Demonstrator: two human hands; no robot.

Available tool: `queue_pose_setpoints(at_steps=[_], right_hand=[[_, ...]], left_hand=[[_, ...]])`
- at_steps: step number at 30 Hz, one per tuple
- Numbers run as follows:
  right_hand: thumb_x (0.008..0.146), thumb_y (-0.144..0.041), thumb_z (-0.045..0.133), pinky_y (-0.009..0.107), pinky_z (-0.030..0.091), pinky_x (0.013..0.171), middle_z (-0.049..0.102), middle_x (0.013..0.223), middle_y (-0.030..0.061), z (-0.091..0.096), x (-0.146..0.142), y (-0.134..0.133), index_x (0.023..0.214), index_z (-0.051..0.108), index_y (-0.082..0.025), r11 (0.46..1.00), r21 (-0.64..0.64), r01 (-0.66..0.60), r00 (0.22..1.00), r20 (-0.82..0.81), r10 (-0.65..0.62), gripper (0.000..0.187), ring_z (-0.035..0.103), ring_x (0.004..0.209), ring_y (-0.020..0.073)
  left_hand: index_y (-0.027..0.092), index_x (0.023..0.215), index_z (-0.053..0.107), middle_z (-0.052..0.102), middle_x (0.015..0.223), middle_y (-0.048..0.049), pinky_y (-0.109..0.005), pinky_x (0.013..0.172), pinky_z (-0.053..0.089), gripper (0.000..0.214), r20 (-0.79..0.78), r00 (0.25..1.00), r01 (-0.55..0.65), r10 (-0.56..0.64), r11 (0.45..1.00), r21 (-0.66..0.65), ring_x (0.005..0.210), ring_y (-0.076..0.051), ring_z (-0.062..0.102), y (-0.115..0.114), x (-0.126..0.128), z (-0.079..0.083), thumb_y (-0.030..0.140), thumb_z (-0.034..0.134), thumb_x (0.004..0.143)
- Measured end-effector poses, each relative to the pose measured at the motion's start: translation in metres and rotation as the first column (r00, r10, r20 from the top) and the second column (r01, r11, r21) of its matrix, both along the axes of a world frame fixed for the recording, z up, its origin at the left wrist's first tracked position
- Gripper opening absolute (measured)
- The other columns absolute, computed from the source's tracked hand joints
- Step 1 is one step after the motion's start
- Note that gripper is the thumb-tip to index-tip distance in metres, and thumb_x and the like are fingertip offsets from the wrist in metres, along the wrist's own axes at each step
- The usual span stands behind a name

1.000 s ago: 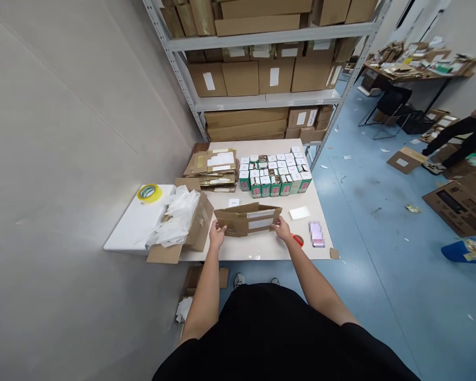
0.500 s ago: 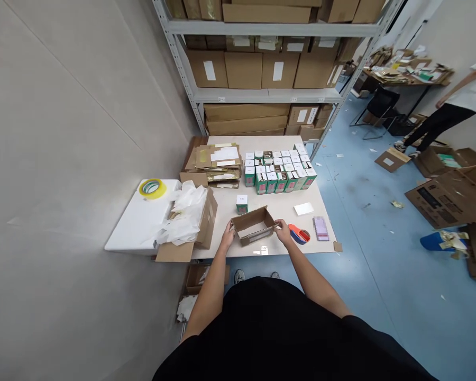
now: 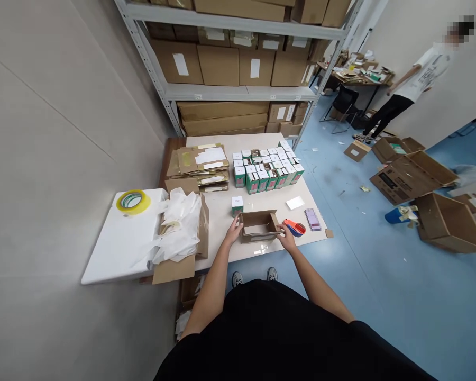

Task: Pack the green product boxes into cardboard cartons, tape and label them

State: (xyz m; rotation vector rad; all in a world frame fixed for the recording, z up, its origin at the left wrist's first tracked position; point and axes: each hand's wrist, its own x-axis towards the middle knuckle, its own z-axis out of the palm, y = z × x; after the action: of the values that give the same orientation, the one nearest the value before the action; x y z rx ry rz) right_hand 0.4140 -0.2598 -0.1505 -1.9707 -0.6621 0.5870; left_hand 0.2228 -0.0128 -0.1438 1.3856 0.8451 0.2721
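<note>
Between my hands is an open cardboard box (image 3: pixel 258 238), its inside facing up, near the table's front edge. My left hand (image 3: pixel 234 231) grips its left end; my right hand (image 3: pixel 286 236) grips its right end. One small green-and-white carton (image 3: pixel 237 205) stands just behind the box's left corner. Right beside my right hand lies an orange-and-blue tape dispenser (image 3: pixel 294 227). Farther back, several green-and-white cartons (image 3: pixel 267 172) stand in close rows. A white card (image 3: pixel 295 203) and a purple pack (image 3: pixel 312 219) lie to the right.
Flattened cardboard (image 3: pixel 200 164) is stacked at the table's back left. At left, a carton of white paper (image 3: pixel 178 225) stands beside a white surface bearing a yellow tape roll (image 3: pixel 133 201). A loaded shelf (image 3: pixel 238 94) rises behind. Another person (image 3: pixel 416 79) stands far right.
My view has turned right, bringing more of the other person into sight. The box has levelled and squared up in my hands, which both still hold it.
</note>
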Motion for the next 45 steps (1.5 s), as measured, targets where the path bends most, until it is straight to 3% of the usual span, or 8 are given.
queue_pose_setpoints(at_steps=[4,12,21,29,32,35,39,45], right_hand=[[0.074,-0.034,0.064,0.046,0.051,0.101,0.067,0.131,0.0103,0.002,-0.004,0.005,0.121,0.067,-0.024,0.999,-0.036,0.026,0.999,0.035,-0.024,0.048,0.062,0.118,0.0291],[0.073,-0.03,0.065,0.043,0.05,0.104,0.068,0.129,0.0084,0.004,-0.009,0.013,0.123,0.069,-0.024,0.995,-0.066,0.07,0.997,0.031,-0.069,0.05,0.063,0.116,0.0263],[0.078,-0.041,0.075,0.043,0.05,0.105,0.069,0.131,0.0112,0.007,0.0,0.013,0.125,0.07,-0.022,0.998,-0.045,-0.039,0.998,0.037,0.041,0.051,0.063,0.123,0.028],[0.078,-0.048,0.077,0.04,0.055,0.088,0.074,0.11,0.0087,0.011,0.018,0.022,0.11,0.07,-0.023,0.987,-0.148,-0.069,0.998,0.0,0.07,0.041,0.071,0.095,0.0267],[0.078,-0.052,0.074,0.037,0.055,0.082,0.073,0.102,0.0058,0.007,0.019,0.027,0.117,0.063,-0.023,0.979,-0.203,0.007,1.0,-0.006,-0.008,0.05,0.07,0.087,0.0253],[0.074,-0.052,0.077,0.036,0.054,0.082,0.071,0.099,0.0058,0.002,0.02,0.032,0.136,0.054,-0.021,0.97,-0.227,0.084,0.996,0.022,-0.081,0.073,0.07,0.091,0.0268],[0.075,-0.05,0.075,0.036,0.053,0.085,0.07,0.101,0.007,-0.003,0.024,0.039,0.151,0.044,-0.019,0.969,-0.238,0.066,0.998,0.019,-0.063,0.088,0.069,0.096,0.0282],[0.084,-0.041,0.069,0.039,0.051,0.095,0.066,0.13,0.0114,-0.013,0.025,0.047,0.157,0.042,-0.025,0.975,-0.221,-0.033,0.998,0.04,0.043,0.079,0.064,0.117,0.0308]], left_hand=[[0.026,0.164,0.028,0.045,0.159,-0.0171,-0.039,0.102,0.052,0.101,0.032,0.998,0.049,-0.052,0.997,0.064,0.125,-0.029,0.062,0.007,0.003,-0.003,0.037,0.081,0.08],[0.024,0.156,0.037,0.053,0.149,-0.0186,-0.04,0.095,0.054,0.094,-0.028,0.999,0.049,-0.047,0.993,0.109,0.107,-0.026,0.066,0.017,0.004,-0.009,0.029,0.083,0.074],[0.024,0.134,0.053,0.063,0.133,-0.0103,-0.034,0.085,0.056,0.065,-0.075,0.996,-0.036,0.052,0.981,0.191,0.087,-0.017,0.067,0.013,0.011,-0.009,0.016,0.077,0.074],[0.022,0.122,0.065,0.066,0.132,-0.0085,-0.036,0.094,0.055,0.043,0.024,0.998,-0.054,0.051,0.979,0.195,0.097,-0.019,0.069,0.009,0.006,-0.01,0.015,0.06,0.079],[0.02,0.122,0.067,0.067,0.133,-0.0101,-0.035,0.087,0.057,0.044,0.001,0.997,-0.078,0.078,0.994,0.083,0.097,-0.02,0.07,0.008,0.003,-0.009,0.019,0.058,0.079],[0.02,0.124,0.067,0.07,0.127,-0.0102,-0.034,0.085,0.057,0.04,-0.084,0.99,-0.105,0.109,0.993,0.05,0.098,-0.021,0.071,0.004,0.002,-0.005,0.028,0.057,0.085],[0.024,0.12,0.066,0.073,0.113,-0.0081,-0.034,0.09,0.052,0.035,-0.211,0.965,-0.11,0.158,0.968,0.224,0.103,-0.024,0.069,-0.009,0.007,0.002,0.044,0.06,0.092],[0.027,0.125,0.06,0.072,0.113,-0.0075,-0.034,0.09,0.048,0.039,-0.394,0.881,-0.1,0.263,0.916,0.387,0.105,-0.026,0.068,-0.023,0.023,0.004,0.041,0.068,0.089]])
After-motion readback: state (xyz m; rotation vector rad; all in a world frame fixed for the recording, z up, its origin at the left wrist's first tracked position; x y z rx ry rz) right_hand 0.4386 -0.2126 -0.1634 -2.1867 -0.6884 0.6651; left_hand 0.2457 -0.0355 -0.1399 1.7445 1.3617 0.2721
